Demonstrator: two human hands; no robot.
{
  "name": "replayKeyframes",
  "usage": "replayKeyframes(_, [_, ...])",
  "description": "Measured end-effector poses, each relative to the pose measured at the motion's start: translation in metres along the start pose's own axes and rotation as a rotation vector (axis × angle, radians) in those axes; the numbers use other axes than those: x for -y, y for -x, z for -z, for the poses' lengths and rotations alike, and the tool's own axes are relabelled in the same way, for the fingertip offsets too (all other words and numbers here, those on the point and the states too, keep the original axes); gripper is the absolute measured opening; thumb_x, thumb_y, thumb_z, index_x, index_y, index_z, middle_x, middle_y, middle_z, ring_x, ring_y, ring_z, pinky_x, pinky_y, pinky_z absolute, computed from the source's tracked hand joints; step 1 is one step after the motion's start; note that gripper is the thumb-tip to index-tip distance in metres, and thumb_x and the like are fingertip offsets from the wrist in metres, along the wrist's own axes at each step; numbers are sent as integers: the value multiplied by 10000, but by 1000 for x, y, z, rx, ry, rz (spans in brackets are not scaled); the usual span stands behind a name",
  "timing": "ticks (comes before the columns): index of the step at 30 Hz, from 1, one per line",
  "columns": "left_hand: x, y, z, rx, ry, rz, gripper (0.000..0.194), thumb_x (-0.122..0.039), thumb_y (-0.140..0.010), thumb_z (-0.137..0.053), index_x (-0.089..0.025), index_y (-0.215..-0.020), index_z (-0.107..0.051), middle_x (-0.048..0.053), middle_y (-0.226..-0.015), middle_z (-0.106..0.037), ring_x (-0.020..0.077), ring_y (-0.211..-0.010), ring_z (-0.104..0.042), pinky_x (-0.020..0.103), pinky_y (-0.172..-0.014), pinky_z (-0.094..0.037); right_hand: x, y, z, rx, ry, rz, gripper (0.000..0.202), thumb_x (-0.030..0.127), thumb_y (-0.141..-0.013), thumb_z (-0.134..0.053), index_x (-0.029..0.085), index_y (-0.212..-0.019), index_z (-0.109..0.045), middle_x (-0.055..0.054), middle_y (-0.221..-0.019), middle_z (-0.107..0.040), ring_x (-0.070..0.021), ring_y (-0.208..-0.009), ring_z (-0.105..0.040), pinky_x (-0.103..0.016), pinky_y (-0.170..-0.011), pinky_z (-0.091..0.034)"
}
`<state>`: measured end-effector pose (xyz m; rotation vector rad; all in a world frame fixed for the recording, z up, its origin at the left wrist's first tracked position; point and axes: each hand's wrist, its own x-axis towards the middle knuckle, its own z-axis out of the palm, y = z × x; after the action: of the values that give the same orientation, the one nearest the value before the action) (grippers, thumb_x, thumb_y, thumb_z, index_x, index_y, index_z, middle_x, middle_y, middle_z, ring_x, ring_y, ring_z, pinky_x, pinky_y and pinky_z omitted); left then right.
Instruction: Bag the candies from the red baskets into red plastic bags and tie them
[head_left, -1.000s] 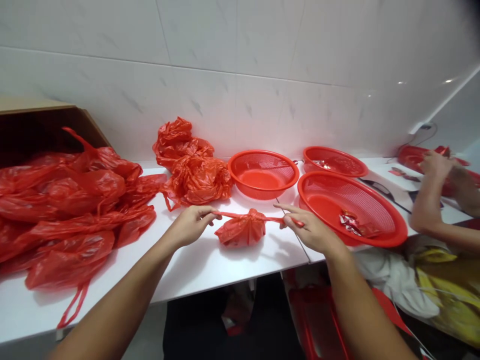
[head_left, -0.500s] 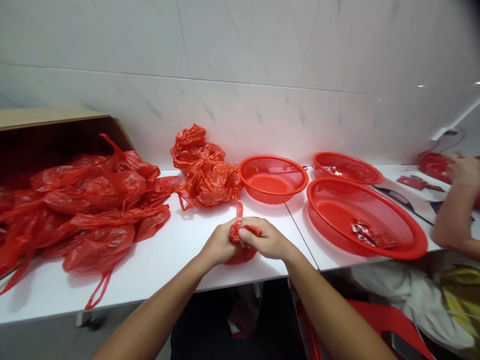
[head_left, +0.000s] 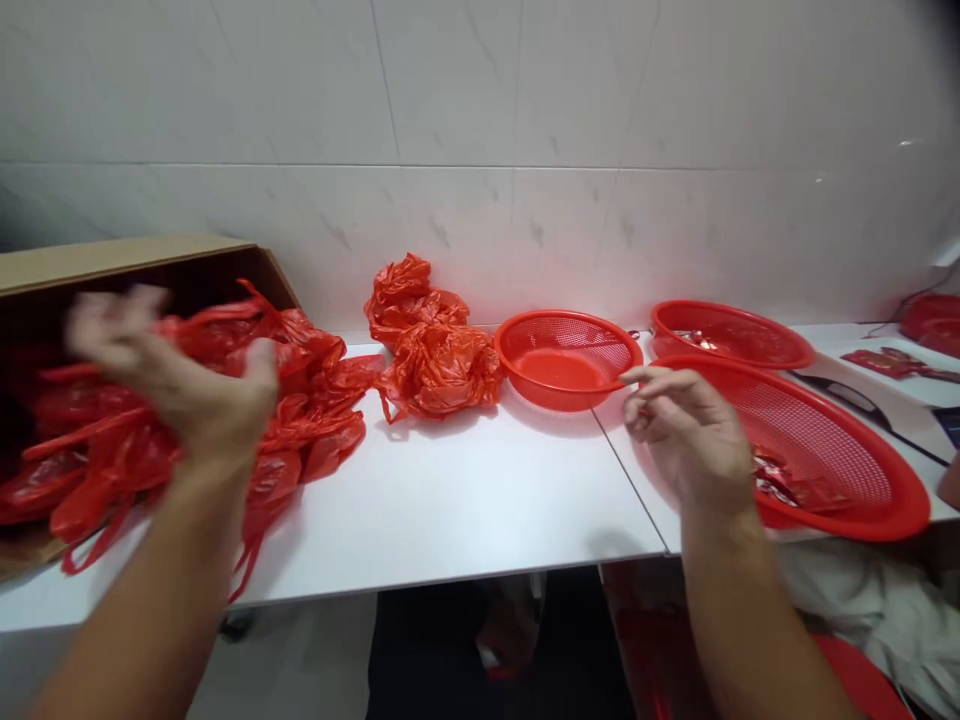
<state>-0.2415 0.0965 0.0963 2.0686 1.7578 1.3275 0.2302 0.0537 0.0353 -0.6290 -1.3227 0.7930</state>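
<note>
My left hand [head_left: 184, 375] is raised over the pile of red plastic bags [head_left: 300, 400] at the left, its fingers spread and blurred by motion, with nothing seen in its grip. In front of the large red basket [head_left: 885, 490], my right hand [head_left: 686, 430] hangs in the air with loosely bent fingers, the index finger stretched out. No object shows in it. Silvery and red wrapped packets [head_left: 780, 480] lie inside that basket. Crumpled red bags [head_left: 439, 370] sit at the back middle, beside a small round red basket [head_left: 566, 360].
A cardboard box [head_left: 225, 250] lies with its opening toward me behind the bag pile. Another red basket [head_left: 735, 335] stands at the back right, near red packets [head_left: 892, 362] and a dark-handled object [head_left: 844, 395]. The white table [head_left: 480, 500] has a seam right of its middle.
Both hands were together on a red bag at the table's front; now they are apart. My left hand swung left to the pile, where that bag's exact place is unclear. My right hand moved right.
</note>
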Motion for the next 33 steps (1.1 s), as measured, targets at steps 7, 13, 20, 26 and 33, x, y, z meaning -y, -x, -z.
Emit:
replayKeyframes(7, [16,-8,-148,83,-378,116,748,-344,-886,-697,-96,-1552,-462,217,-1503,-584,389,-1350,-559,473,-1081,-435,-60,39,-58,452,373,-248,169,297,-937,-656,238,-1092,-685,-62,-1116,-690,-159,-808,-657,-309,-707,-538])
replayKeyframes(13, [20,-15,-135,115,-388,93,394,-356,-989,-540,-201,-1289,-744,127,-1202,-749,310,-1091,-677,368,-953,-479,-95,21,-118,414,597,-84,500,308,-900,-708,317,-1393,-623,-130,-1571,-407,-215,-1009,-699,-432,-978,-563])
replayKeyframes(20, [-24,-3,-69,-75,-406,-17,358,-394,-1013,-484,-181,-964,-768,87,-927,-626,227,-870,-600,321,-844,-473,-191,-24,-200,374,781,-271,510,339,-924,-699,214,-1414,-638,-165,-1736,-91,-386,-1481,-436,-503,-1184,-409])
replayKeyframes(26, [-48,20,-19,-87,28,185,435,-557,-951,-582,-172,-756,-632,11,-668,-579,152,-602,-483,271,-563,-384,-196,-28,-186,389,782,-255,548,376,-901,-721,289,-1434,-630,-103,-1769,4,-331,-1390,-560,-433,-1113,-484])
replayKeyframes(33, [-55,83,-122,154,609,385,507,-637,-830,-738,-152,-979,-748,61,-862,-743,223,-796,-676,305,-717,-543,-89,22,-119,258,437,-213,343,530,-968,-585,211,-1065,-669,-99,-1151,-681,-201,-867,-703,-321,-726,-582])
